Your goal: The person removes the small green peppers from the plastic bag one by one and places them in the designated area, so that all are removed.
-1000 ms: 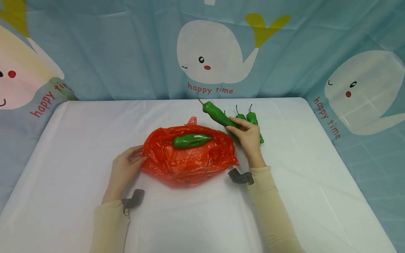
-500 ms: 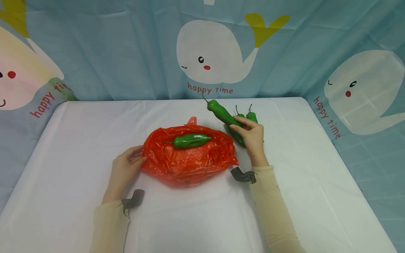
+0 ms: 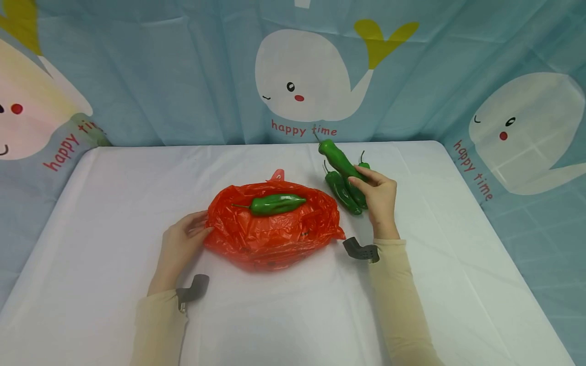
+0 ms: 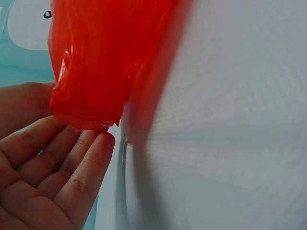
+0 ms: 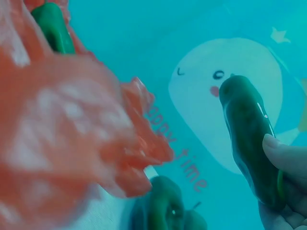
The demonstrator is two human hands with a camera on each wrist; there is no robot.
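Note:
My right hand (image 3: 379, 195) pinches the lower end of a long green pepper (image 3: 337, 158), lifted at the back right with its stem pointing up and left. Under it, two green peppers (image 3: 341, 192) lie side by side, and the top of another (image 3: 364, 165) shows behind the hand. To their left sits a red plastic bag (image 3: 274, 239), its mouth spread wide, with one green pepper (image 3: 277, 204) on the crumpled plastic. At the bag's left edge my left hand (image 3: 183, 241) touches the plastic, its fingers (image 4: 91, 175) fairly straight; some fingertips are hidden by the bag.
A white-covered table (image 3: 284, 315) carries everything. Behind and beside it hangs a blue curtain (image 3: 197, 76) printed with whales. Each wrist wears a small dark camera mount (image 3: 360, 250) at the sleeve cuff.
My right hand has moved to the right with its pepper, away from the bag and over the peppers on the table. My left hand and the bag have stayed still.

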